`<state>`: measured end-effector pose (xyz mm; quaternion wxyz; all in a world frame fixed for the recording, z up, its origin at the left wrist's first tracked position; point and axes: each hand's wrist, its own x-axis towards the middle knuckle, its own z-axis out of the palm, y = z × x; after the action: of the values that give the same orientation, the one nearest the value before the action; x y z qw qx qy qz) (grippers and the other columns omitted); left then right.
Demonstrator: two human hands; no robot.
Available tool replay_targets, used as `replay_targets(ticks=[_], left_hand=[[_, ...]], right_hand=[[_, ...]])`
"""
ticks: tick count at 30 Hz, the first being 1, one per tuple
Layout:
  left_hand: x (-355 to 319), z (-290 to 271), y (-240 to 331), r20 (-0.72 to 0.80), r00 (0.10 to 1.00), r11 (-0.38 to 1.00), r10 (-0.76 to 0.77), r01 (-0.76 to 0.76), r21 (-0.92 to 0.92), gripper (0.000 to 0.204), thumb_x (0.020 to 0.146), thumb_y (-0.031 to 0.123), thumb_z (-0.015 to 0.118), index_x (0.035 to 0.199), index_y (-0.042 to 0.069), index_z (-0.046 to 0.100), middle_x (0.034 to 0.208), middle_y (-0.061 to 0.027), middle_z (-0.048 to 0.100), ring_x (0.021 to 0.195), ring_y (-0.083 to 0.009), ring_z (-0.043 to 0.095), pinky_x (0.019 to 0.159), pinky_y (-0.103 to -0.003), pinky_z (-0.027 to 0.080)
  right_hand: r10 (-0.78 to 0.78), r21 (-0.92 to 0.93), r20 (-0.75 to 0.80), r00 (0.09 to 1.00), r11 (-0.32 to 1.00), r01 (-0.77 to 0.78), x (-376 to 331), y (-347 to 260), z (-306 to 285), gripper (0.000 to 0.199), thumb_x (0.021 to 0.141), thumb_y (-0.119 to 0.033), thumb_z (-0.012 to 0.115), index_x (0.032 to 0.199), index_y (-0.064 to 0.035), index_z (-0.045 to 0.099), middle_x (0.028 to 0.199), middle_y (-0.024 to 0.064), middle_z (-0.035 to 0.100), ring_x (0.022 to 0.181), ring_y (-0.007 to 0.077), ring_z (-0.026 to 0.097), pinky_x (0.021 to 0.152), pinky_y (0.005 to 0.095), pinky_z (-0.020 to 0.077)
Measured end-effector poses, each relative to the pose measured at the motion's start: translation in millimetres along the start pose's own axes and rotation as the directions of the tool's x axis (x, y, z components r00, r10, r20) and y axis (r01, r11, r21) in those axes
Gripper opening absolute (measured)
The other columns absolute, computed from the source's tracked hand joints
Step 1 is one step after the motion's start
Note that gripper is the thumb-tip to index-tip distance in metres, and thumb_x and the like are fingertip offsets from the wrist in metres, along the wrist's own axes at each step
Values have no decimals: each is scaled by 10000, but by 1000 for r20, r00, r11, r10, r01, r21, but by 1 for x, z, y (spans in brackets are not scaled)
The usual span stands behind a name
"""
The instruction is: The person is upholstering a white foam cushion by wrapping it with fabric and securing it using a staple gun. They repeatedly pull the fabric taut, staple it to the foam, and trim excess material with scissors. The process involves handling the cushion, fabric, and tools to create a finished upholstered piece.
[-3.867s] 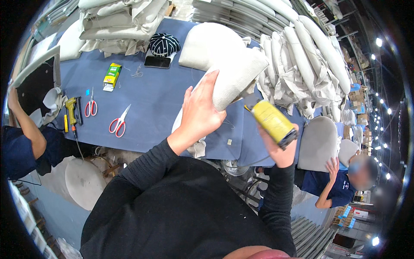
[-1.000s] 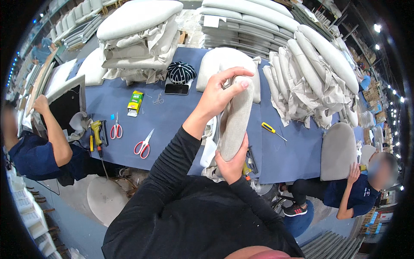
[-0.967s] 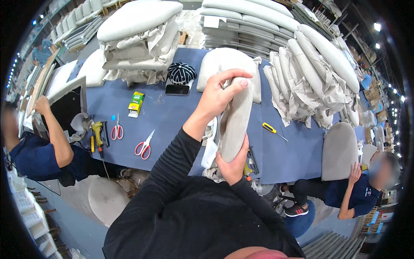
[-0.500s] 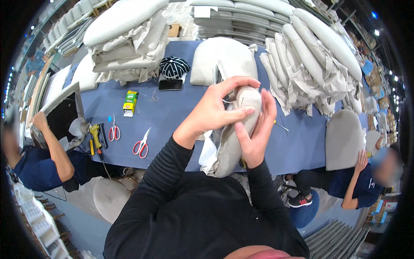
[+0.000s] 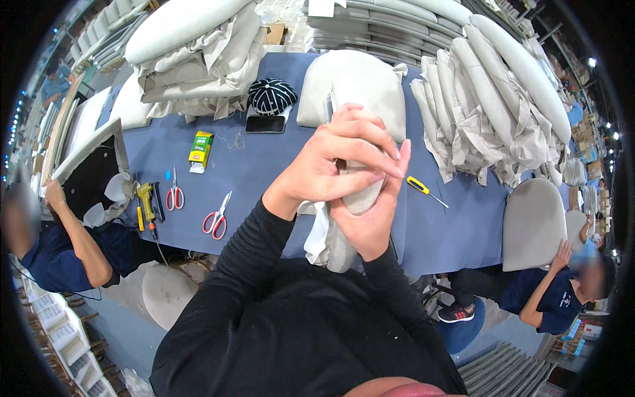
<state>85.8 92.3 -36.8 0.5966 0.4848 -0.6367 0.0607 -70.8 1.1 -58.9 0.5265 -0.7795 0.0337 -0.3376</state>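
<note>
Over the blue table (image 5: 264,165), close to my chest, I hold a long grey cushion (image 5: 344,231) standing on its end. It looks soft, with loose cloth hanging down. My left hand (image 5: 331,165) and right hand (image 5: 370,218) squeeze it together. Red scissors (image 5: 217,216) lie left, a yellow screwdriver (image 5: 423,190) right, bare table between them
</note>
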Motion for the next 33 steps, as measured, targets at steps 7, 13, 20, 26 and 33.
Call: replay_targets(ticks=[7, 13, 20, 26, 33], left_hand=[[7, 22, -3, -186, 847, 775, -497, 338, -534, 704, 1173, 484, 322, 1666, 0, 458, 1386, -168, 737, 1202, -196, 678, 1080, -334, 498], [13, 34, -13, -256, 811, 681, -526, 221, -699, 783, 1171, 509, 312, 1753, -7, 223, 1491, -191, 695, 1291, -192, 629, 1194, -329, 389], [2, 49, -24, -411, 811, 859, -417, 202, -471, 788, 1150, 503, 310, 1701, -60, 332, 1383, -180, 748, 1201, -221, 688, 1171, -380, 440], [9, 26, -30, -203, 814, 756, -545, 371, -540, 687, 1124, 415, 445, 1653, -22, 472, 1338, -199, 763, 1266, -274, 682, 1205, -401, 414], [24, -4, 1, 65, 910, 911, -411, 413, -21, 703, 838, 422, 715, 1382, -22, 733, 1417, -229, 727, 1432, -407, 617, 1261, -492, 402]], right_hand=[[142, 318, 90, 986, 934, -164, 17, 9, -10, 1297, 820, -305, 916, 1749, -19, 58, 1753, 287, 248, 1641, 381, 285, 1320, 490, 257], [-144, 70, -71, 987, 986, 149, 118, -20, -19, 1276, 871, -443, 913, 1747, -28, 82, 1740, 308, 268, 1629, 413, 309, 1307, 524, 259], [-182, -131, -75, 981, 977, 171, 113, 0, 5, 1333, 800, -347, 975, 1729, 35, 100, 1692, 406, 274, 1598, 464, 332, 1295, 525, 273], [-50, -117, -37, 998, 992, 45, 84, 1, -7, 1318, 812, -216, 952, 1762, -65, 51, 1733, 335, 291, 1606, 405, 353, 1305, 508, 277], [28, 31, -57, 998, 999, -26, 54, 13, -14, 1366, 693, -130, 965, 1721, 45, 82, 1709, 329, 281, 1624, 431, 311, 1312, 518, 313]])
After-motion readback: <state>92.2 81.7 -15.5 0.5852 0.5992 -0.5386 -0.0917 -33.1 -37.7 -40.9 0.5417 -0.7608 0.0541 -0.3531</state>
